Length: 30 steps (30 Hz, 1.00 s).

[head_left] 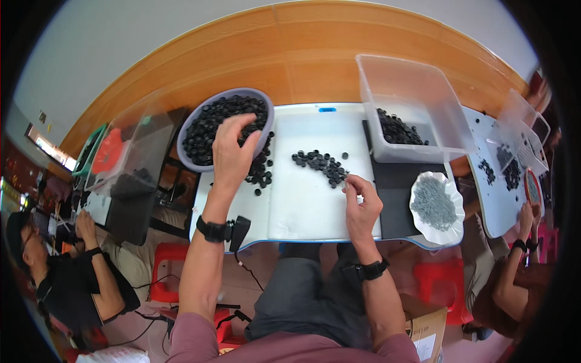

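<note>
My left hand point(233, 151) is over the right side of a round grey-purple basin point(270, 115) heaped with small black round caps point(209, 130). Its fingers are apart with nothing visible between them. Beside the basin, loose caps point(260, 172) lie on the white table. My right hand point(364, 209) is at the near right edge of a small scattered pile of black caps point(324, 164) on a white board point(302, 212). Thumb and fingertips there are drawn together; whatever they may hold is too small to make out.
A clear plastic bin point(417, 85) with black caps stands at the back right. Nearer, a white fluted dish point(457, 209) holds small grey pieces on a black mat point(393, 209). People work at tables on both sides: one person point(78, 272) left, another point(514, 290) right. Red stools stand below.
</note>
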Each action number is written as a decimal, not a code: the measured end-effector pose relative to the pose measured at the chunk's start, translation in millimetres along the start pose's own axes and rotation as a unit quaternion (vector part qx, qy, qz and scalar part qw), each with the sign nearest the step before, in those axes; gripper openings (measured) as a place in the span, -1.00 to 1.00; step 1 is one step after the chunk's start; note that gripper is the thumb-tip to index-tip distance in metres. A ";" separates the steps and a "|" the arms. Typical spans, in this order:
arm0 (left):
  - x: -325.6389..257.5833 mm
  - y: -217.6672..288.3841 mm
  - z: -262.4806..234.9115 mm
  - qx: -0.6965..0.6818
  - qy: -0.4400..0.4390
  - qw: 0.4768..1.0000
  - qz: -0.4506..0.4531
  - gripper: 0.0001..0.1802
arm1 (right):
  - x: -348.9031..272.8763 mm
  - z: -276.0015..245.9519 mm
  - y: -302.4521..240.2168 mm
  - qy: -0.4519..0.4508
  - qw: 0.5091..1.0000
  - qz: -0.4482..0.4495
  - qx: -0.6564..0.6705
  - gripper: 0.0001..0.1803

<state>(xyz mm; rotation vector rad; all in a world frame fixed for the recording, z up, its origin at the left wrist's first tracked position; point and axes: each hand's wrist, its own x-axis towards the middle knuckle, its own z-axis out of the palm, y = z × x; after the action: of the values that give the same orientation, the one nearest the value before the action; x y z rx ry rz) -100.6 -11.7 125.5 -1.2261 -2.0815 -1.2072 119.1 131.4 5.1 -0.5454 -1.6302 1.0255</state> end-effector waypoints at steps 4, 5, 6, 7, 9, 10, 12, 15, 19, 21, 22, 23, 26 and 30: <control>-46.9 14.0 37.7 -0.089 -0.159 0.982 -0.044 -0.84 | -0.5 -0.4 4.8 0.051 0.998 0.010 0.017 -0.86; -57.6 15.2 48.7 -0.092 -0.183 0.978 -0.033 -0.84 | -1.1 -1.5 3.4 0.051 0.999 0.010 0.015 -0.86; -67.3 17.4 61.1 -0.086 -0.218 0.972 -0.035 -0.83 | -1.5 -4.7 3.7 0.047 0.999 0.022 0.017 -0.87; -73.9 18.6 70.3 -0.088 -0.218 0.971 -0.035 -0.83 | -1.9 -6.1 3.2 0.044 0.998 0.034 0.020 -0.87; -81.4 23.0 83.8 -0.054 -0.235 0.969 -0.046 -0.78 | -2.0 -6.4 3.3 0.049 0.998 0.027 0.011 -0.87; -82.7 25.8 87.6 -0.052 -0.247 0.966 -0.060 -0.76 | -2.3 -5.9 3.8 0.054 0.998 0.021 0.005 -0.86; -81.1 33.0 92.0 -0.059 -0.262 0.961 -0.061 -0.78 | -3.0 -5.3 4.8 0.056 0.998 0.022 0.006 -0.86; -74.8 36.6 98.9 -0.045 -0.267 0.962 -0.035 -0.78 | -2.8 -5.7 2.9 0.055 0.998 0.024 0.007 -0.86; -66.3 30.8 105.6 0.004 -0.291 0.956 0.020 -0.74 | -2.5 -5.1 4.3 0.046 0.999 0.022 0.002 -0.85; -66.0 32.4 108.6 0.001 -0.297 0.955 -0.001 -0.75 | -2.0 -5.0 4.9 0.047 0.999 0.019 -0.002 -0.85; -65.5 33.7 109.4 -0.002 -0.302 0.953 -0.022 -0.75 | -1.8 -4.9 5.1 0.048 0.999 0.017 -0.004 -0.84; -65.4 33.7 110.6 -0.003 -0.303 0.953 -0.022 -0.75 | -1.5 -5.0 4.8 0.048 0.999 0.018 -0.005 -0.84; -67.4 31.5 111.3 -0.001 -0.296 0.955 -0.031 -0.79 | -1.5 -4.5 1.4 0.046 0.999 0.014 -0.007 -0.85; -71.2 31.1 110.1 -0.007 -0.290 0.956 -0.044 -0.81 | -2.1 -5.1 3.3 0.048 0.999 0.025 0.002 -0.85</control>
<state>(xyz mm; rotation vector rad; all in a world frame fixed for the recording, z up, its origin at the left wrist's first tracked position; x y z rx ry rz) -31.2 55.0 31.3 -1.6618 -2.5619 -0.9730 124.1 133.2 1.5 -0.6268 -1.5356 1.0243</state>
